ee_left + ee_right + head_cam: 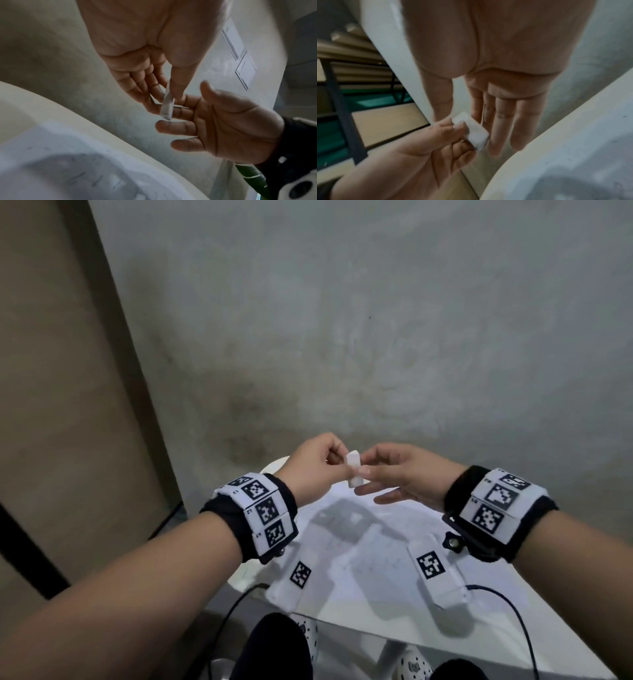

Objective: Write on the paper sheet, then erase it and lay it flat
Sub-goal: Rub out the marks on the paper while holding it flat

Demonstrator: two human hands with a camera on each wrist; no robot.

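A small white eraser [354,471] is held in the air above the far edge of the table. My left hand [337,463] pinches it between thumb and fingers, as the left wrist view [166,106] and right wrist view [473,132] both show. My right hand [366,484] meets it from the right with fingers straight, its fingertips [173,125] touching the eraser and its palm open. The white paper sheet [359,570] lies on the round white table [565,628] below the hands and carries faint pencil marks [77,177].
Grey concrete fills the view beyond the table, with a brown panel [68,405] on the left. Black cables [233,611] [513,607] trail from the wrist cameras over the table's near edge. My knees in dark trousers [274,648] sit under that edge.
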